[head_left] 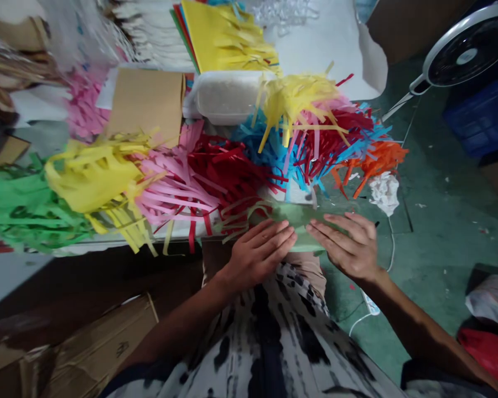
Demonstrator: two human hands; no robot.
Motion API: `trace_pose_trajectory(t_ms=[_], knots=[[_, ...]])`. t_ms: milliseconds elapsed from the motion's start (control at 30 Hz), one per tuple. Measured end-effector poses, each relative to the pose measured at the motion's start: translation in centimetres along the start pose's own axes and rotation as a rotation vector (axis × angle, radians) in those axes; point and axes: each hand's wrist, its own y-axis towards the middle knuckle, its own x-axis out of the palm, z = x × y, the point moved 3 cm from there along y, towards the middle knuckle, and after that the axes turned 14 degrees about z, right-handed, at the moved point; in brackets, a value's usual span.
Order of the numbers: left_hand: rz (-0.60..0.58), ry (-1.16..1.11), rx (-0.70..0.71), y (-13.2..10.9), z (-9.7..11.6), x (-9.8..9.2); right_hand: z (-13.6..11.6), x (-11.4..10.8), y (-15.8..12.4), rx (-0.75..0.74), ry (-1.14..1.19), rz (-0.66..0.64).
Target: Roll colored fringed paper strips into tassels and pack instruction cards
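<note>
A sheet of pale green tissue paper, cut into fringe strips at its left end, lies at the table's front edge before my body. My left hand rests flat on its left part, fingers stretched out and close together. On the right side, my right hand touches the same paper with fingers extended and slightly apart. Both thumbs are mostly hidden. Just beyond my hands lie fringed paper bunches: dark red, pink and blue.
Yellow and green fringed bunches lie to the left; an orange bunch hangs at the right edge. Behind are a plastic tub, brown card and yellow sheets. A fan stands right; cardboard boxes sit lower left.
</note>
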Motion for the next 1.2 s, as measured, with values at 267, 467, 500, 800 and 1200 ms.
trace_pose_trajectory(t_ms=[267, 467, 500, 800, 1200], knots=[[-0.085, -0.024, -0.079, -1.8, -0.5, 1.0, -0.6, 1.2, -1.4, 0.164, 0.14, -0.152], [-0.067, -0.029, -0.199, 0.6, -0.3, 0.0, -0.3, 0.4, 0.3, 0.267, 0.235, -0.216], [-0.079, -0.013, -0.205, 0.7, -0.4, 0.1, -0.3, 0.3, 0.6, 0.274, 0.235, -0.237], [-0.123, -0.02, -0.123, -1.3, -1.3, 0.1, 1.5, 1.2, 3.3, 0.52, 0.313, -0.29], [-0.141, 0.004, -0.146, -1.4, -1.0, 0.0, 2.9, 3.7, 4.4, 0.906, 0.812, -0.482]])
